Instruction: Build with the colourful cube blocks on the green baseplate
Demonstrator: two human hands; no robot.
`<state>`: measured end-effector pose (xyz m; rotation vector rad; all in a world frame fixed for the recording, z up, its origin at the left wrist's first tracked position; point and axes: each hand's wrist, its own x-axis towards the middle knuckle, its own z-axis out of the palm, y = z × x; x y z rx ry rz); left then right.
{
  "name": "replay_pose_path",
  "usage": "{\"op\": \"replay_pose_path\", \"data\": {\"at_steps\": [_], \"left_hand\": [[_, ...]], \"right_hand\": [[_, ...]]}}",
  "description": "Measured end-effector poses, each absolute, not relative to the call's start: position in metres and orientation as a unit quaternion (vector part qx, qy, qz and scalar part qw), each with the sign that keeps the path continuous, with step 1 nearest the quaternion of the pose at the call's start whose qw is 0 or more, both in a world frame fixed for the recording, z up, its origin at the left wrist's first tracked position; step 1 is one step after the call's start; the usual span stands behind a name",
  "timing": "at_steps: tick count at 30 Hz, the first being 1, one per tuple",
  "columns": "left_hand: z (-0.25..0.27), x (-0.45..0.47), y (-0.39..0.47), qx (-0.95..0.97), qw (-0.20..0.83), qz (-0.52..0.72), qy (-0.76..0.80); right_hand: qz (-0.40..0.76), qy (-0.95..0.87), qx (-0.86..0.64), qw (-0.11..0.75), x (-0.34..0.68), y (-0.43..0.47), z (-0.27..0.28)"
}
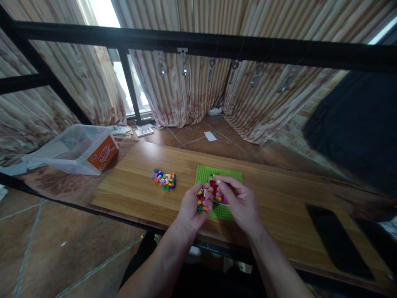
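Note:
My right hand (pixel 243 200) pinches a small white toy brick (pixel 218 181) between thumb and forefinger, over a green studded baseplate (pixel 228 213). Close beside it, my left hand (pixel 194 205) is curled, palm up, around small toy bricks (pixel 205 193), with white and yellow showing among the fingers. Red, yellow, orange and other coloured bricks (pixel 203 208) are on the plate beneath the hands. Both hands partly cover them, so how they are joined cannot be made out. Left of the plate, a loose pile of coloured bricks (pixel 165 179) lies on the wooden table (pixel 130 182).
A clear plastic bin (pixel 74 157) with an orange label stands at the left end. A dark flat slab (pixel 339 240) lies on the table at right. Behind the table, a black metal bar (pixel 198 39) with hanging clips crosses before striped curtains (pixel 192 87).

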<state>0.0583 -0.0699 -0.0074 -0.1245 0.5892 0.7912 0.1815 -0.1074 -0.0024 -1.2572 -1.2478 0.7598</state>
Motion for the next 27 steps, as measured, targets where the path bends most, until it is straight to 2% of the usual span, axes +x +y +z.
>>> {"op": "replay_pose_path", "data": {"at_steps": [3,11,23,27], "left_hand": [[-0.007,0.055,-0.072,0.015,0.884,0.362,0.294],[-0.003,0.056,-0.079,0.262,0.816,0.367,0.361],[0.0,0.051,-0.078,0.246,0.836,0.344,0.349],[0.001,0.05,-0.078,0.241,0.852,0.333,0.324]], "right_hand": [[0.305,-0.561,-0.535,0.553,0.186,-0.107,-0.004],[0.3,-0.563,-0.562,0.527,0.189,-0.103,-0.019],[0.308,-0.581,-0.566,0.497,0.194,-0.107,-0.009],[0.348,-0.566,-0.565,0.489,0.193,-0.106,-0.006]]}}
